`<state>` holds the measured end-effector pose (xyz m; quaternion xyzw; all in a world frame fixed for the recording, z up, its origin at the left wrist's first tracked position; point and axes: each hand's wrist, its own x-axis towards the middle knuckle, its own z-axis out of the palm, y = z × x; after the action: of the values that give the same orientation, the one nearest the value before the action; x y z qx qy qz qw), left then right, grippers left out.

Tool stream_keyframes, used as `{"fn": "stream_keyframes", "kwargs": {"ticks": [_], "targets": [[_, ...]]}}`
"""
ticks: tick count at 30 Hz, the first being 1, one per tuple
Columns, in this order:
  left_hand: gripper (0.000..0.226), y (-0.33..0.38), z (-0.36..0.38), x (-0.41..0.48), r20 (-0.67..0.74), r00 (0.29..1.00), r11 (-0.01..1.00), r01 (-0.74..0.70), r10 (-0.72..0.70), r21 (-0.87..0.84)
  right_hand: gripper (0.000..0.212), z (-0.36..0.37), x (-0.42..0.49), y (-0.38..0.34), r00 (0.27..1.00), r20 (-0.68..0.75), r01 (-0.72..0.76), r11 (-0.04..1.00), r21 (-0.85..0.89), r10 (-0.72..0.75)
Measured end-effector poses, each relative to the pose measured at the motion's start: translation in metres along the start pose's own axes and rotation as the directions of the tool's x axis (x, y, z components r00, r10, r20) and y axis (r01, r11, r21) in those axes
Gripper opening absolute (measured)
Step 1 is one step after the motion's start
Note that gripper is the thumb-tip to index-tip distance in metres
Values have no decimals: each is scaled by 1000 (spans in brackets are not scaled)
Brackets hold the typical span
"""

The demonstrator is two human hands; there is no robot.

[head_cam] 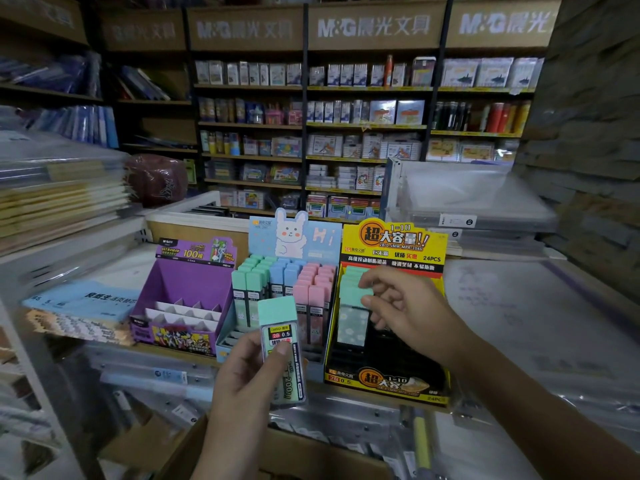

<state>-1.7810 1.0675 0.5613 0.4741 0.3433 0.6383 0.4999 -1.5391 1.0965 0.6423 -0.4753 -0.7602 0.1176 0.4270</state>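
While the left hand (242, 375) grips a mint lead case (281, 341) left of the yellow display box (384, 381), the right hand (412, 313) pinches a second case (350, 296) inside it (fingers hide its right edge).

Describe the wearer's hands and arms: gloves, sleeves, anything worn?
Both are bare. The left hand and right hand have no gloves, rings or markings visible. The left forearm and right forearm are uncovered as far as the frame shows, with no sleeve, watch or bracelet in view.
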Motion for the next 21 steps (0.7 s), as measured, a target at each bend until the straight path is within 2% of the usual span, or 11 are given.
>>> {"fn": "stream_keyframes", "kwargs": {"ticks": [3,9,13,17,19,21], "targets": [[21,5,2,2,36,999,1000,-24,24,-1,20,-1,3,3,999,-42,22,991,-132,-28],[31,20,13,9,96,990,992,-109,102,64,22,-4,3,2,998,-53,12,994,-112,-17],[58,40,25,16,201,967,970,-187,153,158,19,-11,3,-6,997,-69,-22,999,-28,20],[58,62,44,25,257,947,937,-256,194,238,14,-35,-5,-16,993,-107,-47,993,104,58],[55,67,55,29,298,931,930,-285,211,231,13,-52,-16,-14,988,-140,-51,997,58,59],[51,69,66,35,345,910,924,-314,228,217,13,-70,-31,-9,983,-178,-69,992,-107,50]]}}
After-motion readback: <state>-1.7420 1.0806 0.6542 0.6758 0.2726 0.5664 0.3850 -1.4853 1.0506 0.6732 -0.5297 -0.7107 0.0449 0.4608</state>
